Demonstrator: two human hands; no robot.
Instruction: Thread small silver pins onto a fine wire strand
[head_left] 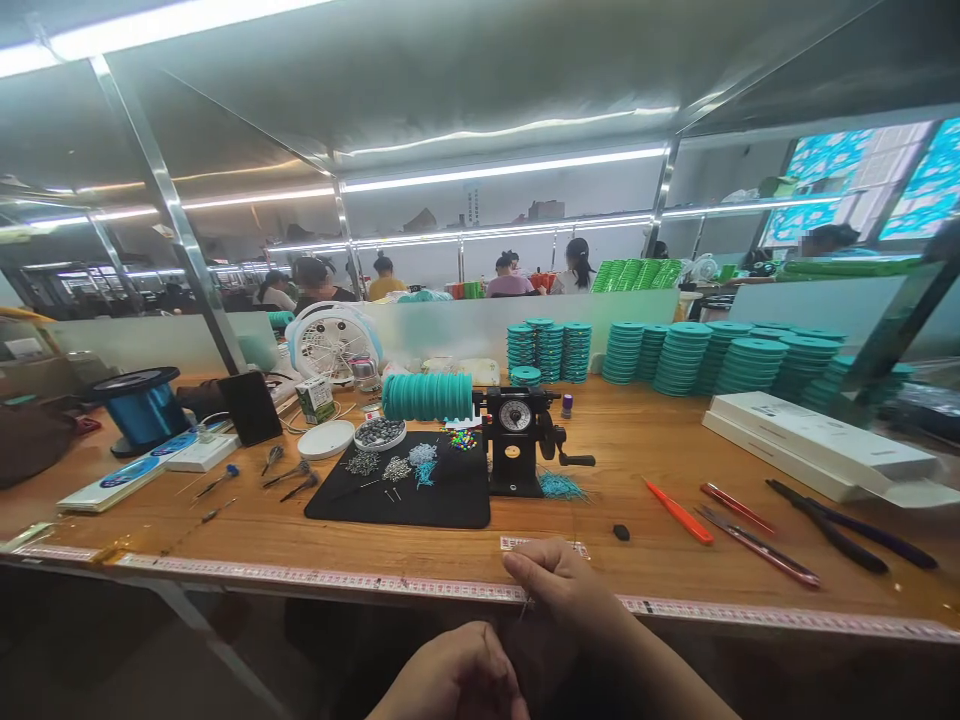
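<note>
Right hand (551,580) is pinching a tiny thin greyish piece (527,606) at the front edge of the brown wooden table (435,548), curled left hand (459,675) is hovering nearby, contents hidden; piece apparently is being worked, unfinished, loose silver-coloured small parts (396,468) lying on the black rectangular mat (442,503).

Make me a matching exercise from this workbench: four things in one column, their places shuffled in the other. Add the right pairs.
Things
1. Slim bright-orange tool
2. Large black-rimmed reel wound in shiny blue
3. Row of round teal spools
4. The person's right hand

Places
A. Over the printed strip along the table's front edge
B. At the left of the black machine with a hand crank
C. Right of the small black lump
D. Left of the upright dark rectangular panel

Right pairs: 1-C, 2-D, 3-B, 4-A
</note>
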